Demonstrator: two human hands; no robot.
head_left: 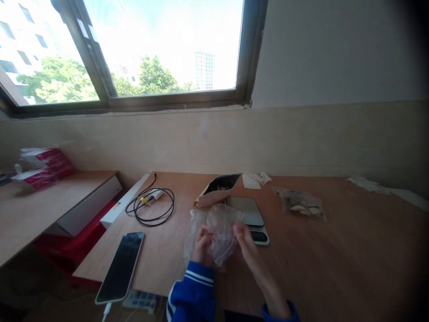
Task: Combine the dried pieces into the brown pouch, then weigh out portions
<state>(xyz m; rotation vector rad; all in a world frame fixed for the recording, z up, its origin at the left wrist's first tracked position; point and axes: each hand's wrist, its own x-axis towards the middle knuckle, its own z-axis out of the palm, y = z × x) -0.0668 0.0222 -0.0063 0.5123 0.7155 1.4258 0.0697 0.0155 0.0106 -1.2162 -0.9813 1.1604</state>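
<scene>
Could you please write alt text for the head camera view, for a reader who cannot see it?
A person's left hand and right hand hold a thin, clear plastic bag above a brown wooden table. Near it are an open brown pouch and a flat, white digital scale with a grey top; a black-screened phone is at the left.

The bag (223,223) hides part of the scale (252,214). What the pouch (213,197) holds is unclear. The bottom edge cuts both sleeves (197,290).

Blue sleeves (197,302), white-striped left cuff (200,273)
</scene>
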